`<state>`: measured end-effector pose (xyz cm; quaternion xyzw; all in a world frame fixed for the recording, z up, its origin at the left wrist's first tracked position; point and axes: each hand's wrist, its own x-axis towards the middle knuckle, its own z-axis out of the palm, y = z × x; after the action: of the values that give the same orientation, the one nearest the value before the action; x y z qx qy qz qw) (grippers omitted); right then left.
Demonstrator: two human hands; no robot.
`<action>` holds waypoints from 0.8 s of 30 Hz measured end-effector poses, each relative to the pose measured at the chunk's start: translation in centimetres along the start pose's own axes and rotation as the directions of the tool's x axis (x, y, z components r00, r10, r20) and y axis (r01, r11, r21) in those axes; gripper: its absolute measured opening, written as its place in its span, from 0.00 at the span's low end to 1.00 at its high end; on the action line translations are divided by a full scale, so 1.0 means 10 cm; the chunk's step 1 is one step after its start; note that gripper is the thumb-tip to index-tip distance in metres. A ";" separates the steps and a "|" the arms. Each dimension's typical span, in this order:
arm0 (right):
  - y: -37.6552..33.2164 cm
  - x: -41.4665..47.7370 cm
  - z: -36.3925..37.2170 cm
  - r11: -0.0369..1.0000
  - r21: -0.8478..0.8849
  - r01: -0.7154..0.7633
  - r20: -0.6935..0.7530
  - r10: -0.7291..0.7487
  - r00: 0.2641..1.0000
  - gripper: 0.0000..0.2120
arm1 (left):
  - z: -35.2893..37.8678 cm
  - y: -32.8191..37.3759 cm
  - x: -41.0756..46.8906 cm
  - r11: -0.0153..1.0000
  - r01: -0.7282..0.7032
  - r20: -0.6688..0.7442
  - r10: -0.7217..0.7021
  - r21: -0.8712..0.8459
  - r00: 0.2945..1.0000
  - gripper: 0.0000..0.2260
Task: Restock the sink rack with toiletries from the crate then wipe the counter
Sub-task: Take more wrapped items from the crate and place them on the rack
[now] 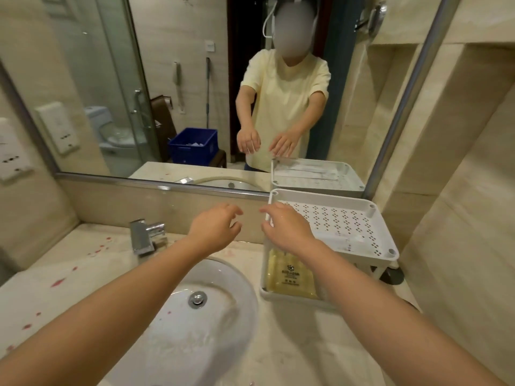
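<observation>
At bench (292, 344) right, beside the washbasin (223, 316), a white two-tier sink rack (362, 200) is stood. Upper perforated tray: something pale and flat lies near the front, hard to make out. Lower tier: a yellow sachet (289, 274) with a printed logo is held. Right hand (289, 232) is set over the tray's left rim; grip cannot be told. Left hand (214, 229) is hovered just beside it, fingers loosely curled, nothing seen in it. Blue crate (192, 151) is seen in the mirror (97, 79), white items inside.

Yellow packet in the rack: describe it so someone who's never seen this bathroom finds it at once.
Find the round white sink basin set in the counter; a white two-tier rack stands just to its right. On the lower tier lies the yellow packet, flat, with a dark printed logo, the only yellow thing in the rack.
</observation>
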<state>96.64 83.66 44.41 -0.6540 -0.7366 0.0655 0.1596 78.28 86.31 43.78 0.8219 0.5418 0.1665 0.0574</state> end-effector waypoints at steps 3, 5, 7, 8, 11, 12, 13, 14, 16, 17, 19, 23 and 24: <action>-0.33 -0.02 0.12 0.997 -0.058 0.050 0.078 -0.045 0.996 0.23 | -0.13 -0.26 -0.31 0.997 0.062 0.009 -0.062 0.047 0.998 0.17; -0.58 -0.05 0.20 0.993 -0.080 0.087 0.114 -0.077 0.991 0.25 | -0.21 -0.45 -0.55 0.993 0.093 0.014 -0.095 0.069 0.995 0.17; -0.86 -0.09 0.29 0.989 -0.077 0.124 0.147 -0.112 0.983 0.26 | -0.30 -0.65 -0.83 0.986 0.141 0.021 -0.143 0.085 0.989 0.17; -1.01 -0.12 0.34 0.986 -0.080 0.147 0.164 -0.133 0.977 0.26 | -0.35 -0.76 -0.98 0.981 0.169 0.027 -0.172 0.097 0.985 0.17; -1.47 -0.25 0.51 0.967 -0.105 0.231 0.218 -0.204 0.954 0.24 | -0.49 -1.07 -1.45 0.958 0.257 0.042 -0.264 0.125 0.964 0.18; -1.63 -0.31 0.57 0.961 -0.103 0.258 0.230 -0.229 0.946 0.24 | -0.53 -1.16 -1.62 0.949 0.286 0.045 -0.294 0.131 0.955 0.18; -1.78 -0.38 0.63 0.954 -0.097 0.285 0.239 -0.255 0.937 0.24 | -0.57 -1.25 -1.79 0.939 0.315 0.047 -0.323 0.136 0.945 0.18; -1.94 -0.46 0.70 0.946 -0.089 0.311 0.246 -0.282 0.927 0.24 | -0.60 -1.34 -1.97 0.928 0.344 0.047 -0.354 0.140 0.934 0.18; -2.24 -0.63 0.82 0.928 -0.072 0.366 0.259 -0.336 0.905 0.25 | -0.65 -1.50 -2.33 0.908 0.394 0.049 -0.404 0.146 0.913 0.19; -2.39 -0.71 0.89 0.918 -0.067 0.392 0.268 -0.362 0.893 0.25 | -0.68 -1.58 -2.52 0.900 0.411 0.052 -0.422 0.145 0.905 0.19; -2.68 -0.88 1.02 0.900 -0.052 0.432 0.295 -0.399 0.868 0.26 | -0.72 -1.74 -2.89 0.884 0.446 0.055 -0.457 0.143 0.888 0.19; -3.22 -1.24 1.30 0.863 -0.017 0.505 0.328 -0.472 0.818 0.26 | -0.83 -2.00 -3.63 0.839 0.524 0.042 -0.535 0.151 0.844 0.19; -3.36 -1.33 1.36 0.854 -0.004 0.521 0.336 -0.490 0.805 0.26 | -0.86 -2.05 -3.81 0.825 0.544 0.037 -0.555 0.153 0.831 0.19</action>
<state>61.85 67.53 39.86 -0.4213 -0.9022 0.0910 0.0169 43.86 59.21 38.19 0.6389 0.7627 0.0729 0.0683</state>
